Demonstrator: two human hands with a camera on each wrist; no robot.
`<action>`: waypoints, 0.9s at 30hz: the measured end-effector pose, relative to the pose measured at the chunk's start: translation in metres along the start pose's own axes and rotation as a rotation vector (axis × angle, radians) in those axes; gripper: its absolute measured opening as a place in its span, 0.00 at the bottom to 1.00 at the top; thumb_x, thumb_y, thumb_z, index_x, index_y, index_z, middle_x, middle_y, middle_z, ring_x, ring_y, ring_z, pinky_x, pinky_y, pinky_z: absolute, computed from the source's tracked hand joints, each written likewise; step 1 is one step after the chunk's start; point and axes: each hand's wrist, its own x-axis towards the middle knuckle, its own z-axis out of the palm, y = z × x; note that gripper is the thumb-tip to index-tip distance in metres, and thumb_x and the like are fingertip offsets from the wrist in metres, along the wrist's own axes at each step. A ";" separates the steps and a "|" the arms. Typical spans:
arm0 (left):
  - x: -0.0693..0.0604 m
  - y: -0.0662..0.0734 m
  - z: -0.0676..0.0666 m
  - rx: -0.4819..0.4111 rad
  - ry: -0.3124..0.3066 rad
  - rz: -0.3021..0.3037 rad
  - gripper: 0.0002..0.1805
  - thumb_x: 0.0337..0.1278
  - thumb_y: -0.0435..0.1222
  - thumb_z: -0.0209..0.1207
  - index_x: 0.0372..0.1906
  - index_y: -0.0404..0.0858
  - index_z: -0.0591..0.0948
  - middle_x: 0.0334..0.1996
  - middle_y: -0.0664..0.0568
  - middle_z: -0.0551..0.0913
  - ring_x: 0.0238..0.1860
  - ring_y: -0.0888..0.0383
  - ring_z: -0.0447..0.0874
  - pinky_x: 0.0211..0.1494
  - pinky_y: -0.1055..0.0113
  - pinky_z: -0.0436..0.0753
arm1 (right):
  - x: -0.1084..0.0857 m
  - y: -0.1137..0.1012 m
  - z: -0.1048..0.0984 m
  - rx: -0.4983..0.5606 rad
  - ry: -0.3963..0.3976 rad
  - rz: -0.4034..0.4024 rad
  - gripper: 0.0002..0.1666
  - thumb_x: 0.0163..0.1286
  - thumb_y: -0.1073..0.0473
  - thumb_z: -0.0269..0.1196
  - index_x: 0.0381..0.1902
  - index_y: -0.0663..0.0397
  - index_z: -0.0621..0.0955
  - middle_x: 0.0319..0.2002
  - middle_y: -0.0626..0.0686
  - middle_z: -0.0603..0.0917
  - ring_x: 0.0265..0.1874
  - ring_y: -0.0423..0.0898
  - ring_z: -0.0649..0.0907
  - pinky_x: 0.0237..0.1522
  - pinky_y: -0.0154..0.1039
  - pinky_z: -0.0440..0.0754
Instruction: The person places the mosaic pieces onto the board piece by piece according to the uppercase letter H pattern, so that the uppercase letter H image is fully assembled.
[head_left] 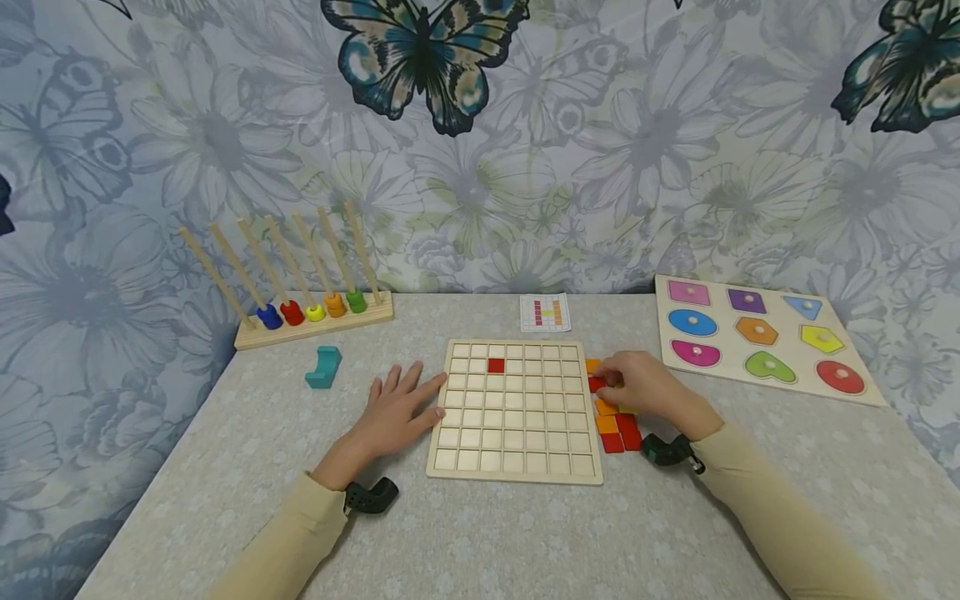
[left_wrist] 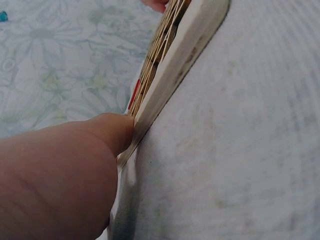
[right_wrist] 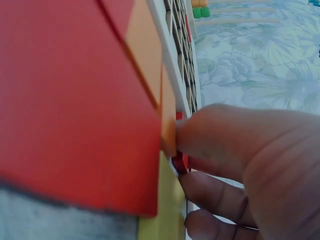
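Note:
A wooden grid board lies flat on the table, with one red tile in its second row from the top. My left hand rests on the table with fingers spread, thumb and forefinger touching the board's left edge. In the left wrist view the thumb lies against the rim. Beside the board's right edge, my right hand pinches a red square tile between thumb and fingers. Around that hand lie several loose tiles: red ones, orange ones and a yellow one, partly covered.
Behind the board lies a pattern card with coloured squares. At the back left stands a peg rack with coloured beads, and a teal curved block sits before it. A shape puzzle board leans at the back right, against the patterned wall.

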 end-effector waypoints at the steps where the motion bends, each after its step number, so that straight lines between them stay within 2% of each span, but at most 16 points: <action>1: 0.000 0.000 0.000 0.000 0.000 -0.001 0.33 0.76 0.51 0.53 0.79 0.47 0.65 0.80 0.31 0.52 0.80 0.23 0.40 0.73 0.21 0.42 | 0.000 0.000 0.000 -0.001 0.001 0.005 0.16 0.62 0.58 0.74 0.46 0.60 0.89 0.25 0.47 0.78 0.29 0.42 0.75 0.33 0.34 0.75; 13: 0.000 -0.001 0.001 -0.016 -0.004 0.005 0.33 0.76 0.51 0.52 0.80 0.48 0.64 0.81 0.32 0.50 0.80 0.24 0.38 0.73 0.21 0.41 | 0.001 0.001 0.004 0.007 -0.010 0.055 0.18 0.62 0.54 0.74 0.47 0.58 0.89 0.23 0.48 0.74 0.27 0.42 0.74 0.29 0.34 0.70; 27: -0.003 0.001 -0.001 -0.027 -0.001 0.012 0.33 0.76 0.50 0.53 0.80 0.47 0.64 0.81 0.31 0.51 0.80 0.24 0.38 0.73 0.22 0.40 | -0.002 0.005 -0.001 0.033 -0.001 -0.003 0.14 0.62 0.53 0.74 0.42 0.54 0.89 0.28 0.45 0.84 0.29 0.41 0.77 0.35 0.36 0.78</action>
